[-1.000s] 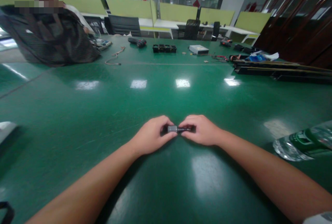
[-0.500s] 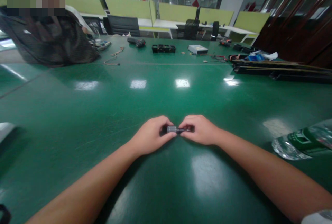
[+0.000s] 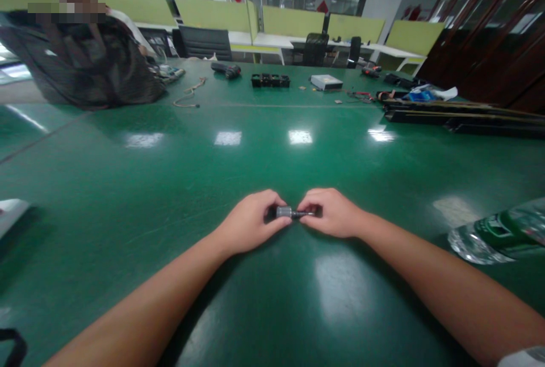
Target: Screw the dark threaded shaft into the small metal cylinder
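Note:
Low over the green table (image 3: 179, 174), my two hands meet at a small grey and black cylinder (image 3: 284, 212) with a narrower dark shaft on its right side. It lies roughly level; its exact kind is too small to make out. My left hand (image 3: 249, 222) pinches the thicker grey part between thumb and fingers. Thumb and fingertips of my right hand (image 3: 334, 212) close round the thin shaft. Part of each end is hidden by the fingers.
A clear bottle (image 3: 502, 233) with a green label lies at the right. Long black strips (image 3: 460, 114) are at the back right. Across the far side are a grey box (image 3: 326, 82), a black fan row (image 3: 271, 80) and a power drill (image 3: 225, 70). A person sits behind a dark bag (image 3: 106, 72).
The view has shifted very slightly. Both hands keep their pinch on the small cylinder, with hardly any movement; the right fingertips sit a touch farther from the grey part.

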Action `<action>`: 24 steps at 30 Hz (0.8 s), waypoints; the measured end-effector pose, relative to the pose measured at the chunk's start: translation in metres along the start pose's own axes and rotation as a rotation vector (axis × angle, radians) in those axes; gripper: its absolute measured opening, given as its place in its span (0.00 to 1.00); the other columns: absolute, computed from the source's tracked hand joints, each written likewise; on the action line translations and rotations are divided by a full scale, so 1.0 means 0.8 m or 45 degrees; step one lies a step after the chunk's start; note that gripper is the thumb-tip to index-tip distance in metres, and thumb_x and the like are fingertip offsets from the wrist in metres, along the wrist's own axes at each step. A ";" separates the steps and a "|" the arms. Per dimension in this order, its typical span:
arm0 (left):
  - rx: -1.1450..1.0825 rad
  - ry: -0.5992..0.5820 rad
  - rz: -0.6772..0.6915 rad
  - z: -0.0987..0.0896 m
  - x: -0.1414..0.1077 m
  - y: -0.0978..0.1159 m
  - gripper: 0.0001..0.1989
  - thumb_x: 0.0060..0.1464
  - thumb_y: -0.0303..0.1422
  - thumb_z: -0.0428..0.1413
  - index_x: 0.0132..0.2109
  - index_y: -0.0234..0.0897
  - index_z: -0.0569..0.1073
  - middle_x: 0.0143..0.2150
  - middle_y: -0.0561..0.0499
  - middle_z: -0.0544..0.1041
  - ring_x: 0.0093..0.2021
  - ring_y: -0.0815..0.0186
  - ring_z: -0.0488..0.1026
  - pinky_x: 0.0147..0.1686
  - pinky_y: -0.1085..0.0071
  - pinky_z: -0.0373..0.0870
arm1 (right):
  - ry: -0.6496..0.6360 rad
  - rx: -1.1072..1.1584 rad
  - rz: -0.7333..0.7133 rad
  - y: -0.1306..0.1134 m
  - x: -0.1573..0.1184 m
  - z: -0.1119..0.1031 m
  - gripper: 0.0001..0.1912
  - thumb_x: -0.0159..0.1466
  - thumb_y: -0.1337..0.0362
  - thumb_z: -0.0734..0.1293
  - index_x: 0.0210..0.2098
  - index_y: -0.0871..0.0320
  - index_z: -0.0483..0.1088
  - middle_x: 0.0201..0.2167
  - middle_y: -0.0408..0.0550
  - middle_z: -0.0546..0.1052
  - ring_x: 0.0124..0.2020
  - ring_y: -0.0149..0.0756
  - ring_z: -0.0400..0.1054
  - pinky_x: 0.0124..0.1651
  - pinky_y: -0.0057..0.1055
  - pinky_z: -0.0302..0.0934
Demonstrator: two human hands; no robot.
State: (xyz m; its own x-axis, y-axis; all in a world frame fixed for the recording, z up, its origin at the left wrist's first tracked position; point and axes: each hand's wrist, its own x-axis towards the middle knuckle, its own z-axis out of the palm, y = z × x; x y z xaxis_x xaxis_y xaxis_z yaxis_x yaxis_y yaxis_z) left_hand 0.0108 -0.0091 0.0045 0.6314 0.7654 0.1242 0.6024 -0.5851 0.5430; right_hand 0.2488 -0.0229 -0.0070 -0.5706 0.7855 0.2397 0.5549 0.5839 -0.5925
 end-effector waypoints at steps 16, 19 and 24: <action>-0.021 0.018 0.017 0.000 -0.001 0.001 0.10 0.58 0.41 0.59 0.42 0.39 0.75 0.37 0.52 0.77 0.35 0.64 0.72 0.34 0.70 0.64 | -0.048 0.055 0.037 0.007 -0.004 -0.012 0.06 0.56 0.70 0.70 0.34 0.60 0.77 0.28 0.44 0.76 0.28 0.30 0.69 0.33 0.26 0.62; -0.020 0.019 0.019 0.001 -0.001 0.001 0.11 0.59 0.41 0.59 0.42 0.39 0.75 0.37 0.52 0.77 0.36 0.63 0.72 0.34 0.69 0.64 | -0.057 0.051 0.054 0.006 -0.004 -0.013 0.06 0.56 0.70 0.70 0.34 0.60 0.77 0.28 0.44 0.76 0.28 0.30 0.69 0.33 0.26 0.62; -0.014 0.012 0.003 0.000 -0.001 0.001 0.11 0.58 0.42 0.59 0.42 0.39 0.75 0.37 0.52 0.77 0.35 0.63 0.72 0.33 0.69 0.64 | -0.072 0.056 0.076 0.006 -0.004 -0.015 0.06 0.56 0.69 0.70 0.34 0.60 0.77 0.28 0.45 0.76 0.28 0.30 0.69 0.33 0.26 0.62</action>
State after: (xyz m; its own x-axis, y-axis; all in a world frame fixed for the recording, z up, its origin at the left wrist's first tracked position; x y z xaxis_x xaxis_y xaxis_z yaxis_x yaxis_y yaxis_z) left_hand 0.0111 -0.0103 0.0048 0.6283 0.7664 0.1336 0.5953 -0.5842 0.5516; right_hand 0.2608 -0.0199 -0.0016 -0.5716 0.8048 0.1598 0.5624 0.5261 -0.6379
